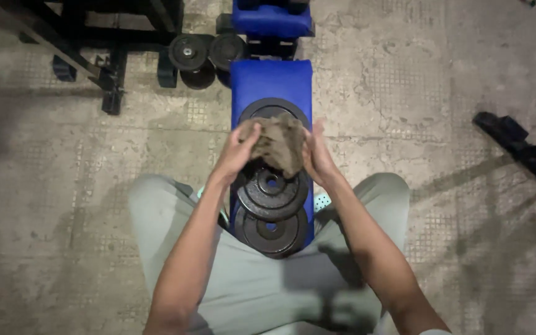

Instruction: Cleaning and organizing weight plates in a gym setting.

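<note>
Fingers: those of the left hand [238, 153] and the right hand [316, 155] are curled and pressed onto a crumpled grey-brown cloth [275, 142], which is gripped from both sides.
Cloth: held between the 2 hands, just above the weight plates.
Plates: 3 black weight plates are laid in a row on the bench; the far plate [267, 107] is partly covered by the cloth, the middle plate [270, 189] overlaps the near plate [272, 232].
Bench: a blue padded bench [262, 77] is straddled by the person's legs.
Floor: more plates [188, 53] and a black rack [88, 37] are seen beyond, on worn concrete.
</note>
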